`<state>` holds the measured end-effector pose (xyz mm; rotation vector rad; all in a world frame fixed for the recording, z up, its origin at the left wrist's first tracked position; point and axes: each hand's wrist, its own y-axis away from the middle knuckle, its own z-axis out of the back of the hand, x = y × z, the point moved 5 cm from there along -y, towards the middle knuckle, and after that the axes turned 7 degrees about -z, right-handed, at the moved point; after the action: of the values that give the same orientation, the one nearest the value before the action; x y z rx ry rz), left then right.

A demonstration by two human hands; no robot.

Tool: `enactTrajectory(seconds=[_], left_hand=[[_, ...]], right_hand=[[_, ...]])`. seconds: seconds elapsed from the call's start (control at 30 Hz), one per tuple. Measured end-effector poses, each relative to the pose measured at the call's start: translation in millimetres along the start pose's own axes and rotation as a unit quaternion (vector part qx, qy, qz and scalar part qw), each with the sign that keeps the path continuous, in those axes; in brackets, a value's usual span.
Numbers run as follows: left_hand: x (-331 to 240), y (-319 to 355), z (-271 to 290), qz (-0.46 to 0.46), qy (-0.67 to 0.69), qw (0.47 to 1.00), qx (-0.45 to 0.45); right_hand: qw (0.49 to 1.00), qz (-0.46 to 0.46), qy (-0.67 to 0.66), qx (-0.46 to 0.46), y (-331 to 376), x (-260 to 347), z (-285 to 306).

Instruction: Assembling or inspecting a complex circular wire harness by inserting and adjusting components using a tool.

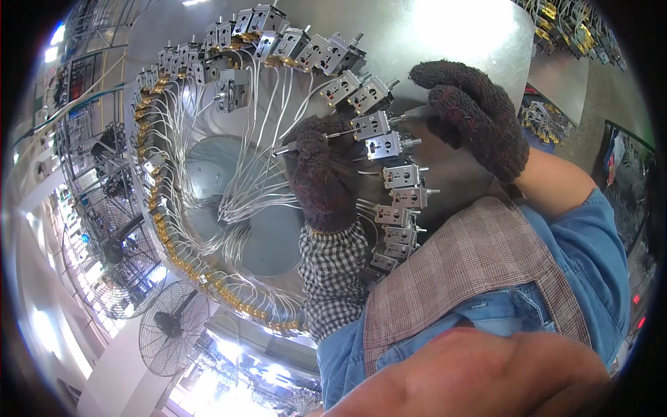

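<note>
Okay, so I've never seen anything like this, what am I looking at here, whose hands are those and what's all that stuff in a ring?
This is one picture from a camera worn on a person's head, looking down; its wide lens bends everything. Both hands wear dark knit gloves. The left hand holds a thin metal rod-like tool, perhaps a screwdriver, toward a small grey metal switch-like unit. The right hand rests beside it on a shiny metal sheet. Many such units sit in a ring, each trailing thin white wires toward the middle. Wire-caged fans stand at lower left.
</note>
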<state>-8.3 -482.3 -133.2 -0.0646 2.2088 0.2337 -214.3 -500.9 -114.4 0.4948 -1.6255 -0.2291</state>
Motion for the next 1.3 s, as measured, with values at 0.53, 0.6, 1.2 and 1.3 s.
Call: enactTrajectory(seconds=[0.53,0.6,1.2,1.3], left_hand=[[-9,5,2,-0.063,-0.233,0.97,0.025],[-16,8,0,-0.169,-0.422,0.889,0.059],[8,25,5,0.045,0.106,0.993,0.011],[7,24,1,0.064,0.034,0.997,-0.007]], right_hand=[[0.993,0.105,0.052,0.013,7,6,12],[0.991,0.111,0.078,0.005,12,10,16],[0.962,0.19,0.188,0.053,28,15,6],[0.957,0.203,0.197,0.061,33,13,6]])
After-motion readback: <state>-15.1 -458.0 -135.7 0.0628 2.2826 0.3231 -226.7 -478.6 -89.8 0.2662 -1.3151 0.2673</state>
